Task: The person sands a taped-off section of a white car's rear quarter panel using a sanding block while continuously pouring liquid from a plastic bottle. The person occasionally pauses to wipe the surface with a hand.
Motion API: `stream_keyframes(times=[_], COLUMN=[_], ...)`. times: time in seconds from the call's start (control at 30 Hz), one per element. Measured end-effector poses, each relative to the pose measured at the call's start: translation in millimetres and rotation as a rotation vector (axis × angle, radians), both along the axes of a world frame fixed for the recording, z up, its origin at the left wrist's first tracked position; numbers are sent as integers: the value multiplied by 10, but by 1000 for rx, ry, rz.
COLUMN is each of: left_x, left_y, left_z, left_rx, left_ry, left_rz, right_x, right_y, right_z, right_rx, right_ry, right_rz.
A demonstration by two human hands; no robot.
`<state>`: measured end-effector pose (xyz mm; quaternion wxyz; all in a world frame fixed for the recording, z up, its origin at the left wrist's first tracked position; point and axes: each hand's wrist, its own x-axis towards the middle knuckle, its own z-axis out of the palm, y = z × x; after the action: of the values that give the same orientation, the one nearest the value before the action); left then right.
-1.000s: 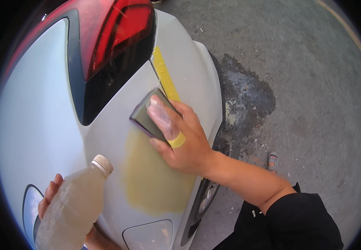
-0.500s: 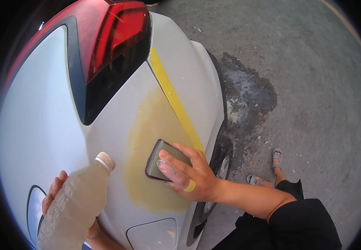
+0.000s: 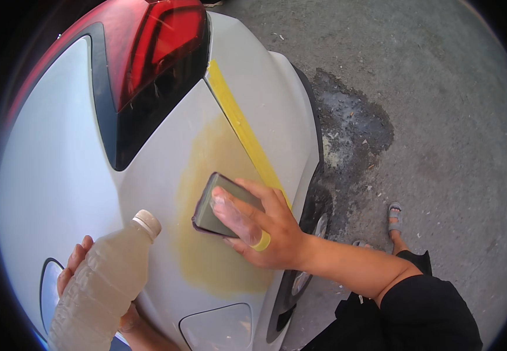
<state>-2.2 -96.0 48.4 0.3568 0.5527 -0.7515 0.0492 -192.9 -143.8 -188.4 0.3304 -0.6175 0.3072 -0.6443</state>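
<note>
My right hand [image 3: 265, 225] is closed over a greenish-grey sanding block [image 3: 225, 206] with a dark sheet round its edge. The block lies flat against a dull yellow patch [image 3: 206, 263] on the white car panel [image 3: 148, 175]. One finger of that hand wears a clear cover fastened with yellow tape. At the lower left, my left hand [image 3: 77, 260] grips a cloudy plastic bottle [image 3: 104, 281] with a white cap, tilted up toward the panel. Most of the left palm is hidden behind the bottle.
Yellow masking tape [image 3: 239, 123] runs along the seam beside the bumper [image 3: 271, 93]. A red tail light [image 3: 174, 35] sits above the panel, a fuel flap [image 3: 218, 324] below. On the grey ground [image 3: 440, 117] there is a wet dark stain [image 3: 353, 126]. My sandalled foot [image 3: 395, 216] stands at right.
My right hand and the sanding block have slid a little up and left across the yellow patch. The bottle in my left hand has stayed nearly in place.
</note>
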Motion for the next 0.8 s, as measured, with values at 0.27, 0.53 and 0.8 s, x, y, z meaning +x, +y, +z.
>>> stream_keyframes(times=[0.27,0.53,0.8], left_x=[27,6,10], left_y=[-41,0,-111], left_z=[-18,73,41], left_rx=[19,14,20], left_ry=[10,28,35], left_rz=[-52,-27,-151], right_x=[137,91,210], right_y=[97,-529,638], right_z=[-46,237,-168], right_rx=[0,23,-128], right_ry=[-33,-51,34], right_rz=[-34,-64,-66])
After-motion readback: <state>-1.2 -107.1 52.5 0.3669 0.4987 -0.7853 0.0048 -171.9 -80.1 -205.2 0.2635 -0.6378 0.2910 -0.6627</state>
